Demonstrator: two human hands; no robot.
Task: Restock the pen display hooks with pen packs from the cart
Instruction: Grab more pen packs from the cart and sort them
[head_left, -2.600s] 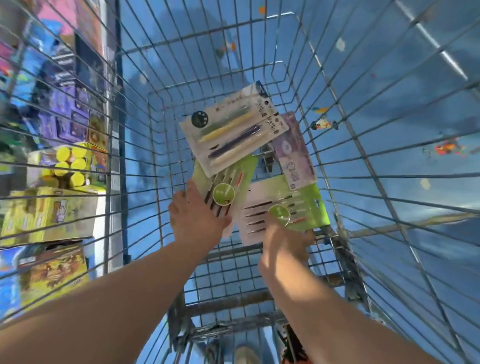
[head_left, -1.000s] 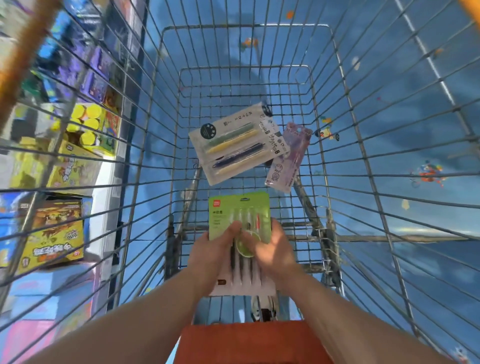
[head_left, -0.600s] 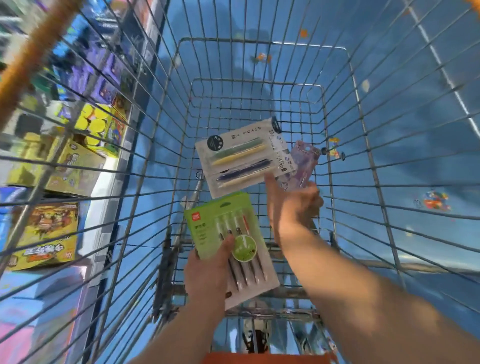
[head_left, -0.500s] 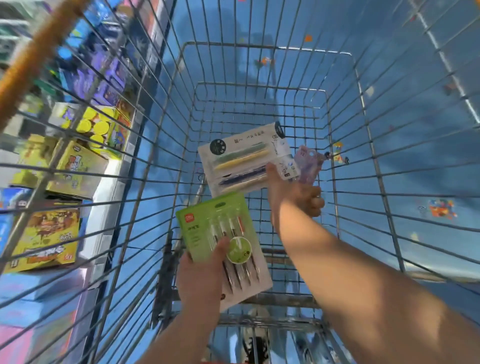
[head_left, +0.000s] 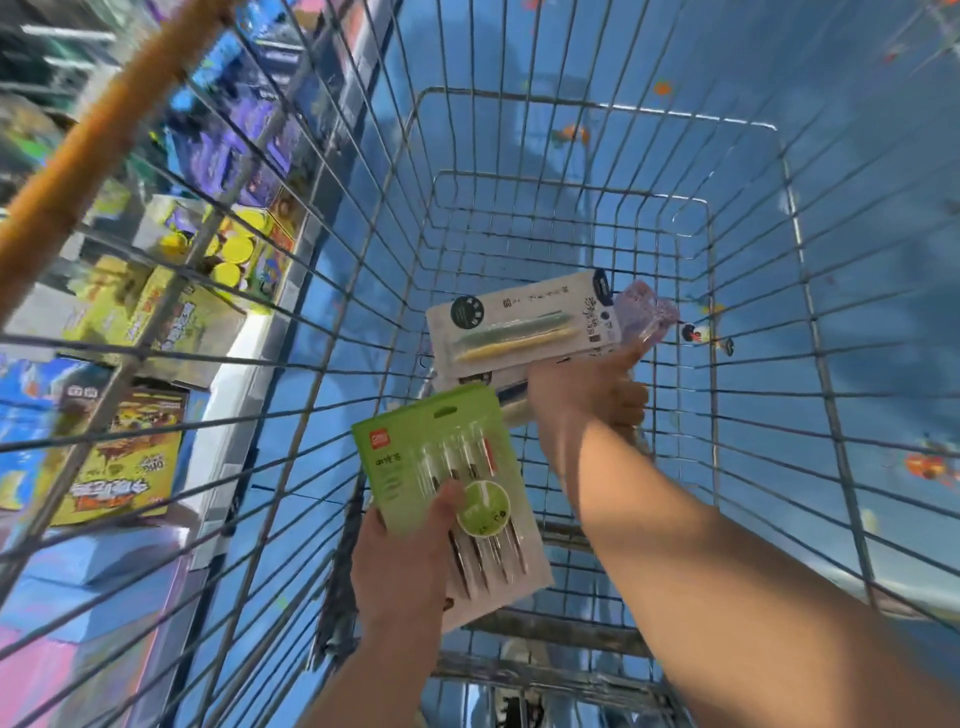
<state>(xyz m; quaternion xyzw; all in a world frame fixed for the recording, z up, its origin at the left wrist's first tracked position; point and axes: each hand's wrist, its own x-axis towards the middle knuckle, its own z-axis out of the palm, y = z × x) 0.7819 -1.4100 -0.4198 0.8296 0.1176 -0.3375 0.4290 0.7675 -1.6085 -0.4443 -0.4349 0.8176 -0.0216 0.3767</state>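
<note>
Nearest, at six o'clock, the left hand (head_left: 402, 564) clasps the green pen pack (head_left: 451, 493) — long axis toward eleven o'clock, hang-hole end far — while, gathering stock, the right hand (head_left: 589, 397) pinches the white pen pack (head_left: 524, 325) lying crosswise toward two o'clock in the wire cart (head_left: 748, 291) — next, lift it clear.

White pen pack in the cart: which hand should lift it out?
Right. The right hand already reaches to the white pack, thumb at its edge and fingers curled beneath. The left hand is occupied holding the green pack.
</note>
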